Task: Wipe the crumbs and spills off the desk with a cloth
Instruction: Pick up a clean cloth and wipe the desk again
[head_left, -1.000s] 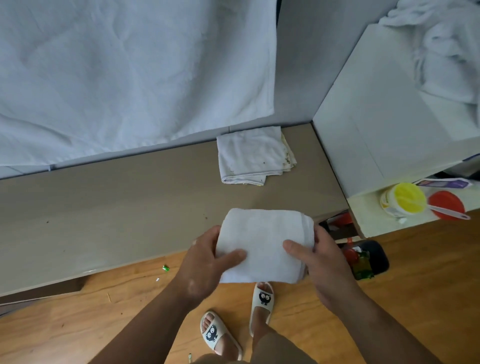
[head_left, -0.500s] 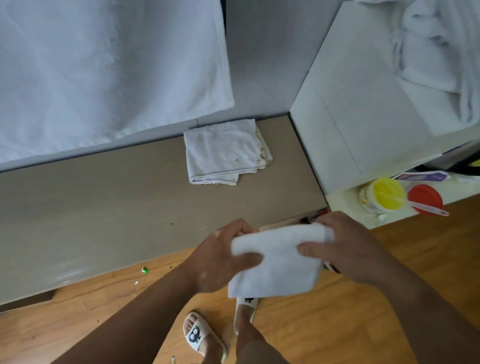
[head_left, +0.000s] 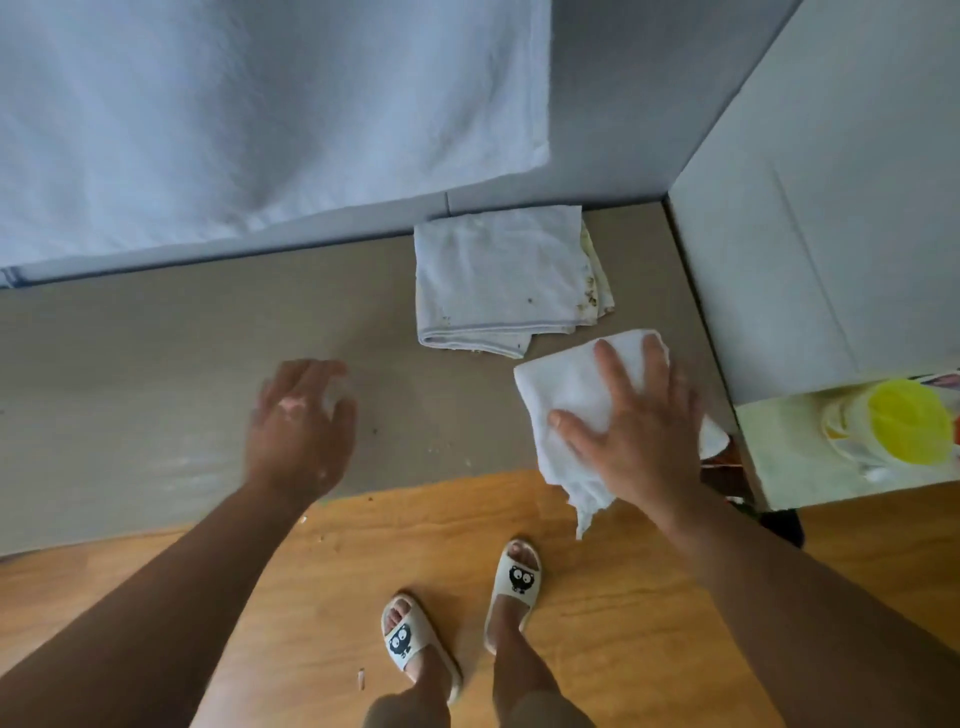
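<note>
A clean white cloth (head_left: 566, 395) lies on the right end of the beige desk (head_left: 156, 374), one corner hanging over the front edge. My right hand (head_left: 634, 431) presses flat on it with fingers spread. My left hand (head_left: 298, 421) hovers over the desk's middle, blurred, fingers loosely curved and holding nothing. A few small crumbs (head_left: 441, 452) lie on the desk between my hands. A second folded cloth (head_left: 498, 275), stained with brown spots, lies at the back of the desk by the wall.
A white cabinet (head_left: 831, 208) stands against the desk's right end. A lower shelf (head_left: 779, 457) beside it holds a jar with a yellow lid (head_left: 904, 421). A white sheet (head_left: 234, 104) hangs on the wall behind. The wooden floor (head_left: 623, 597) and my slippered feet are below.
Both hands held the white cloth in the air in front of the desk. Now my right hand has laid it on the desk, and my left hand has let go and moved left.
</note>
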